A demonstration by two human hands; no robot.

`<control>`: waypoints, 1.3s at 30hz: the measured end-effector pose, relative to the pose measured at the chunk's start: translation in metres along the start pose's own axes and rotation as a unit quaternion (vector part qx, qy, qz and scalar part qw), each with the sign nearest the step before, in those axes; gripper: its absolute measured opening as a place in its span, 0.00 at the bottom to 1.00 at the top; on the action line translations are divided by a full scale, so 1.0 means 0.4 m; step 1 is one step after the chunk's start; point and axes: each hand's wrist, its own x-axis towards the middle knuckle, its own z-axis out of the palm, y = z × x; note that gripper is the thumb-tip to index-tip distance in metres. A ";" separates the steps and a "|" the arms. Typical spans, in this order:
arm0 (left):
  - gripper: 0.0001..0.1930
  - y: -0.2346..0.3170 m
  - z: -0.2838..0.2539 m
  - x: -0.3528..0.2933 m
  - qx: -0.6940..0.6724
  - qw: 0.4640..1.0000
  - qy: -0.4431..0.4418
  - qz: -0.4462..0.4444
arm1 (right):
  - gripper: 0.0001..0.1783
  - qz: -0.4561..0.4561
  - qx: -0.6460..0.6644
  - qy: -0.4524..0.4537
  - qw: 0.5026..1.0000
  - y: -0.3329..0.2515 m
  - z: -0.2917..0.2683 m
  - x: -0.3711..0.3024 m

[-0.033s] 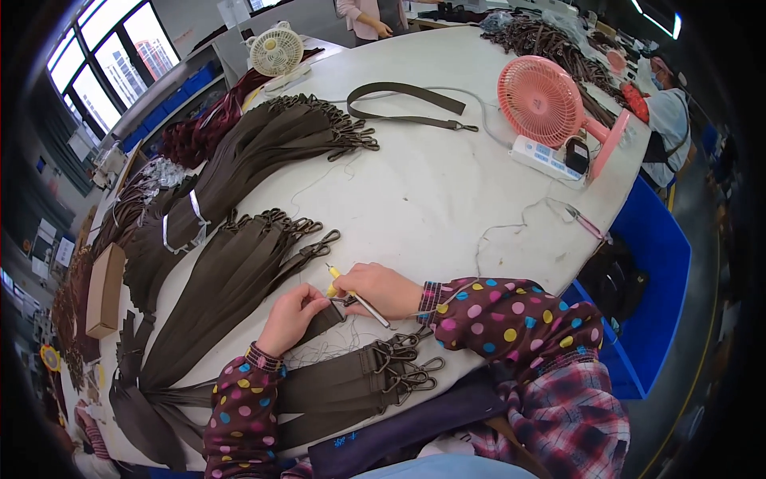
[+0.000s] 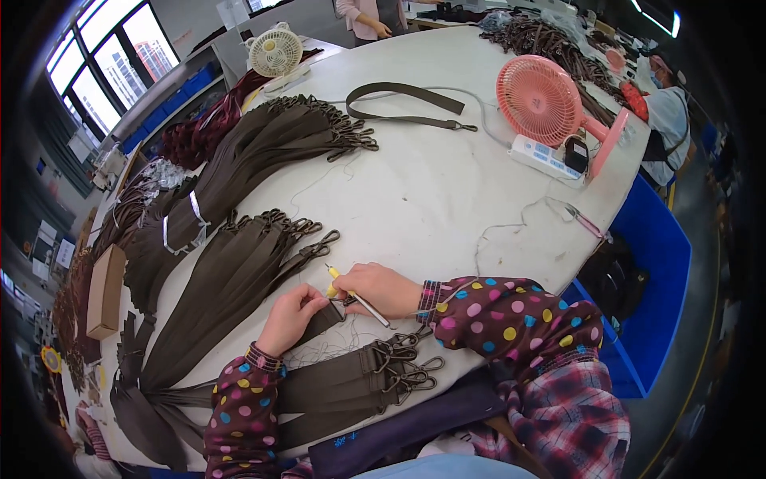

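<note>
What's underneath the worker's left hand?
A dark strap shows under the left hand, its end reaching toward the right hand, with the pale table below. The part of the strap which the left hand covers cannot be seen.

- From afar, I lose part of a dark strap [image 2: 322, 322] beneath the left hand [image 2: 287, 322].
- The right hand [image 2: 383, 289] hides the middle of a yellow-and-white pen-like tool [image 2: 369, 310].
- The upper edge crops a standing person [image 2: 367, 16] in pink, head unseen.
- I cannot make out the dark contents [image 2: 613, 283] of a blue bin [image 2: 666, 259].
- Loose threads [image 2: 321, 350] are too fine to trace.
</note>
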 end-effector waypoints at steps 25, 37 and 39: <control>0.16 0.113 -0.003 -0.070 0.069 0.960 -0.269 0.039 | 0.13 0.102 0.174 -0.022 0.979 -0.028 -0.069 -0.040; 0.14 0.107 0.009 -0.069 0.039 0.967 -0.246 0.053 | 0.12 0.121 0.164 -0.003 0.979 -0.027 -0.067 -0.039; 0.13 0.101 0.011 -0.068 0.041 0.969 -0.236 0.060 | 0.12 0.126 0.160 -0.009 0.979 -0.032 -0.069 -0.038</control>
